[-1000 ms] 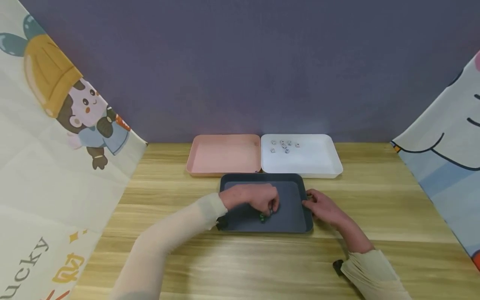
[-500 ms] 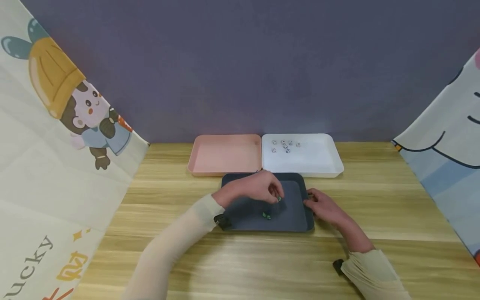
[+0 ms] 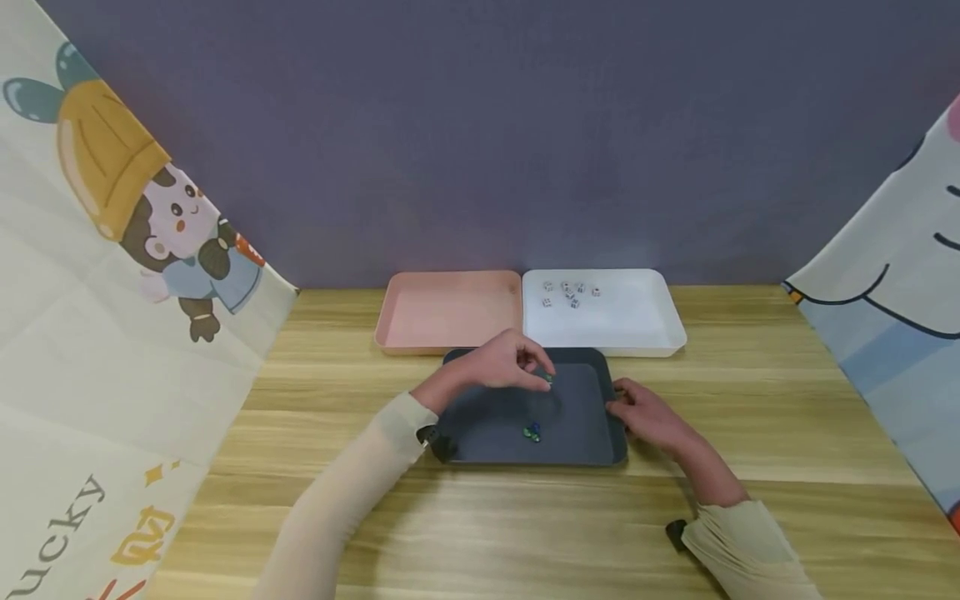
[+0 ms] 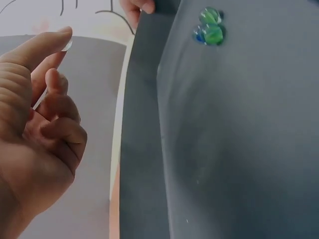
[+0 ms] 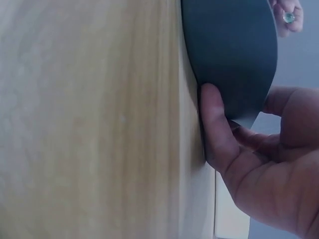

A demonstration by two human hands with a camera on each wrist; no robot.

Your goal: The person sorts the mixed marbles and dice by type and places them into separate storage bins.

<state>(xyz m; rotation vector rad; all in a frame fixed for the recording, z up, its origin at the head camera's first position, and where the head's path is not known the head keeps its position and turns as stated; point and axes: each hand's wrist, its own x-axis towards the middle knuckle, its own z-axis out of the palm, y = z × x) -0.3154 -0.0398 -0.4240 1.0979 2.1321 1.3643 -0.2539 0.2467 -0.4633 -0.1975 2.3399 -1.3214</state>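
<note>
My left hand [image 3: 508, 360] is above the dark grey tray [image 3: 582, 433], pinching a small glass marble [image 5: 288, 17] between thumb and fingertip. The other fingers are loosely curled. A little cluster of green and blue marbles [image 4: 212, 31] lies on the tray floor, nearer the front edge. At the tray's right side, my right hand [image 3: 651, 414] grips the rim. In the right wrist view, one finger [image 5: 214, 107] lies along the outside of the tray wall; the rest of the grip is partly hidden.
Behind the dark tray, a pink tray [image 3: 450, 312] and a white tray [image 3: 622, 312] stand side by side. Several white dice [image 3: 570, 293] lie in the white one. All sit on a wood-grain table [image 3: 510, 533]; a dark partition [image 3: 480, 142] rises behind.
My left hand has risen from the marble cluster with one marble and moved back toward the rear trays. The right hand keeps its place on the rim.
</note>
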